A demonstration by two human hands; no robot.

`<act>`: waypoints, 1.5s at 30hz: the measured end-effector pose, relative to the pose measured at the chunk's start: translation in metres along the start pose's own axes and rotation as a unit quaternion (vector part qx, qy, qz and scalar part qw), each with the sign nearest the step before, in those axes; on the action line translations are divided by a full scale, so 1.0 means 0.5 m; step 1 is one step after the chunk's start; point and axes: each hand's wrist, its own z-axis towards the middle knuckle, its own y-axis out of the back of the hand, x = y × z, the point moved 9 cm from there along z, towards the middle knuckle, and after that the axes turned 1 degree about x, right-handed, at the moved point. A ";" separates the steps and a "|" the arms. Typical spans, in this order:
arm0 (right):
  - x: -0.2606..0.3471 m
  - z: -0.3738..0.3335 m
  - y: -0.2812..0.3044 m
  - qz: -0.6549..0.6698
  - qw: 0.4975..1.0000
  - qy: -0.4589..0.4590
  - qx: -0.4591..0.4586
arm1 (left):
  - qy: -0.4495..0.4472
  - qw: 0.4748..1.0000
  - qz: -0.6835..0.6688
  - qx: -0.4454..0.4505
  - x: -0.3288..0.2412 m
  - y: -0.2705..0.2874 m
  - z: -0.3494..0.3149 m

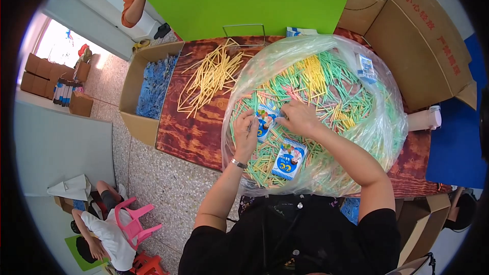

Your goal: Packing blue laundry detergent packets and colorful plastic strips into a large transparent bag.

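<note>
Left hand (246, 133) is clamped on a blue-and-white packet (264, 121) over loose pastel sticks (311, 77), right hand (301, 118) curls at its edge, can't tell if it's gripping.

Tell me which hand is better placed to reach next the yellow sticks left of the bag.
Likely the left hand, nearer those yellow sticks; the right hand is farther, across the packet.

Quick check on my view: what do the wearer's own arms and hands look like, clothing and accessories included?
Both the left hand and the right hand are ungloved. The forearms are bare below short black sleeves. The left wrist wears a narrow silver-coloured band, too small to tell whether watch or bracelet; the right wrist shows none.
</note>
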 end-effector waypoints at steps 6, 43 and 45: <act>0.049 0.025 0.006 0.103 0.989 0.093 -0.042 | -0.012 0.998 -0.068 0.011 0.004 0.006 0.004; 0.008 0.045 0.063 0.350 0.917 0.047 -0.188 | 0.147 0.862 -0.483 0.042 -0.041 -0.029 0.117; -0.008 0.047 0.053 0.350 0.920 0.037 -0.174 | 0.139 0.929 -0.339 0.047 -0.017 -0.038 0.132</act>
